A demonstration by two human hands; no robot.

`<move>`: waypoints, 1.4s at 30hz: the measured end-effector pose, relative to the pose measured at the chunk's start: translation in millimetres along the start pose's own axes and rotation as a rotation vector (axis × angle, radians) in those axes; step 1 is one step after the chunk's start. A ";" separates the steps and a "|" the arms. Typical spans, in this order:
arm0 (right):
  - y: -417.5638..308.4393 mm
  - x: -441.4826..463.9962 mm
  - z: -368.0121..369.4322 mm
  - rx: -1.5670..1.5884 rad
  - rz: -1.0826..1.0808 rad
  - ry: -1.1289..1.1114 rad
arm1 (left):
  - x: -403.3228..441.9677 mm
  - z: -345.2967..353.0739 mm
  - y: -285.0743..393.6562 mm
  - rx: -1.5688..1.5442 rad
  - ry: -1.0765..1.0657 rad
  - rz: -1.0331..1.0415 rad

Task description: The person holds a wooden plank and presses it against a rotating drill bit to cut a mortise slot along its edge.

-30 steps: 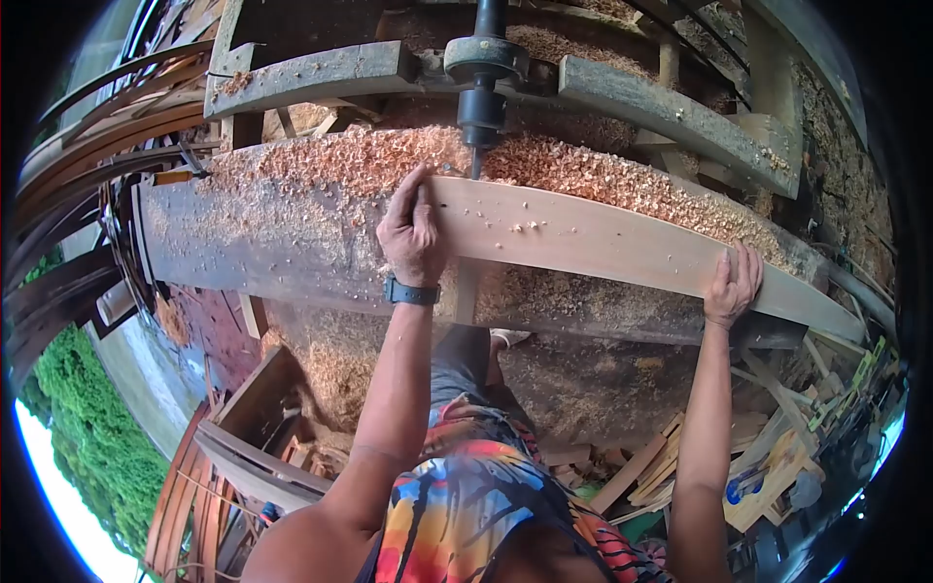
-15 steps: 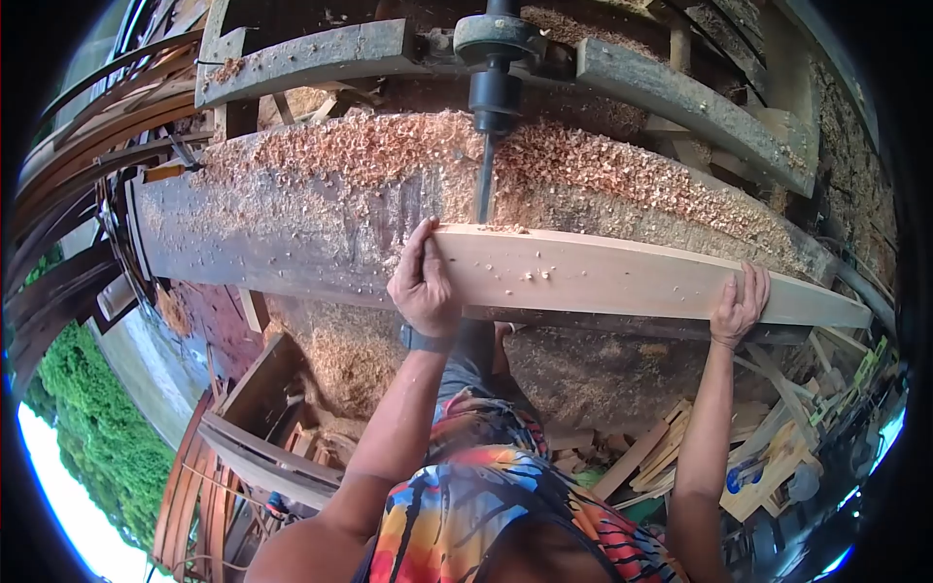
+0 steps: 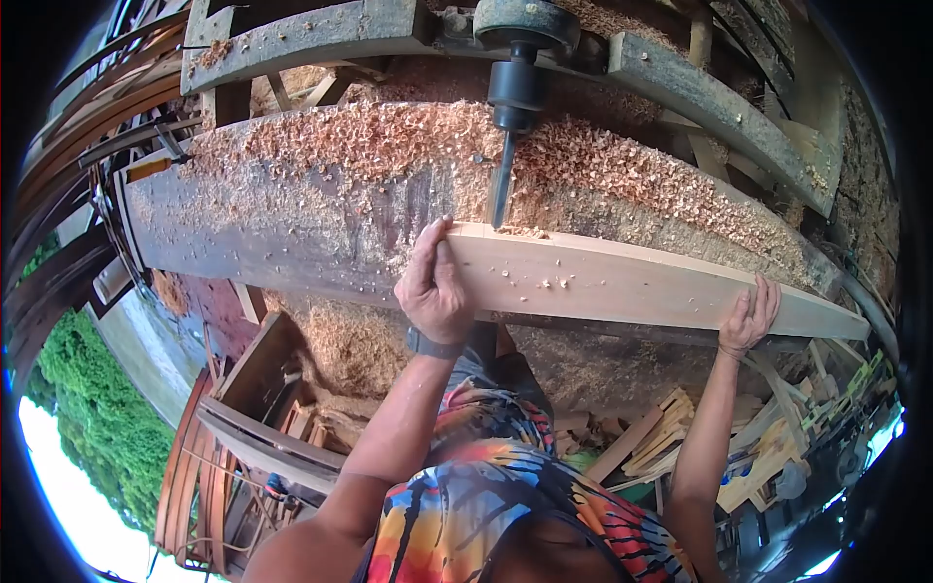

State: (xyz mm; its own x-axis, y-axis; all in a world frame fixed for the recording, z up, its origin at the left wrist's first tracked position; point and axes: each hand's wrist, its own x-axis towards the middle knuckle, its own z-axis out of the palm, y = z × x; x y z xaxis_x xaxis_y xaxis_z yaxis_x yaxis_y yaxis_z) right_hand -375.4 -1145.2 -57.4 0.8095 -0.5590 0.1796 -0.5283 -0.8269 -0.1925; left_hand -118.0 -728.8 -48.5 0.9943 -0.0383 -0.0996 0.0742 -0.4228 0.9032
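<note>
A long pale wooden board (image 3: 603,279) stands on edge along the front of a dark workbench (image 3: 233,233). My left hand (image 3: 434,287) is closed around the board's left end, fingers over its top edge. Toward the right end, my right hand (image 3: 751,316) grips the board with fingers across its face and top. A drill bit (image 3: 503,180) in a black chuck (image 3: 517,92) points down at the board's top edge, a little right of my left hand. Its tip appears at the edge; whether it has entered the wood I cannot tell. Small chips cling to the board.
Heaped wood shavings (image 3: 340,141) cover the back of the bench. Grey timber rails (image 3: 301,44) run behind it. A wooden box (image 3: 262,360) stands at lower left, and offcuts (image 3: 661,432) are piled at lower right. Long wooden strips (image 3: 126,83) are stacked at far left.
The view has shifted slightly, so the drill and rails appear farther right and higher. Both hands keep their hold on the board, with the bit still at its top edge.
</note>
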 end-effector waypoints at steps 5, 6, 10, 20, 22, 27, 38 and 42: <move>1.6 -0.4 0.3 -0.009 -0.002 -0.011 | 0.1 -0.5 -1.4 0.017 -0.006 0.008; 4.5 -1.2 0.8 -0.017 -0.010 -0.017 | 0.6 -0.4 -0.1 0.022 -0.006 0.008; 8.3 -2.9 0.7 -0.034 -0.005 -0.031 | 0.3 -0.8 0.1 0.033 -0.014 -0.001; 8.2 -1.0 1.4 0.003 0.016 -0.015 | 2.0 0.7 3.5 0.035 -0.016 0.012; 8.3 -1.5 1.4 -0.003 0.016 -0.018 | 1.6 1.6 1.2 0.034 -0.004 0.025; 13.1 -2.7 1.9 -0.005 0.018 -0.022 | 2.2 2.5 1.0 0.043 0.005 0.039; 16.2 -2.4 2.6 -0.021 0.013 -0.018 | 2.3 4.5 2.1 0.051 0.010 0.031; 14.1 -1.1 2.0 -0.022 0.019 -0.022 | 4.1 4.0 4.6 0.045 -0.002 0.039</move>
State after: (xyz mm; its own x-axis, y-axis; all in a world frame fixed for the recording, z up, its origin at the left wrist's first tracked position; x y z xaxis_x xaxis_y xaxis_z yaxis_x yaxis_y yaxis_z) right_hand -383.2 -1156.1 -62.2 0.8048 -0.5730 0.1550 -0.5485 -0.8177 -0.1747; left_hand -113.9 -734.5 -46.4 0.9962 -0.0575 -0.0658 0.0320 -0.4608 0.8869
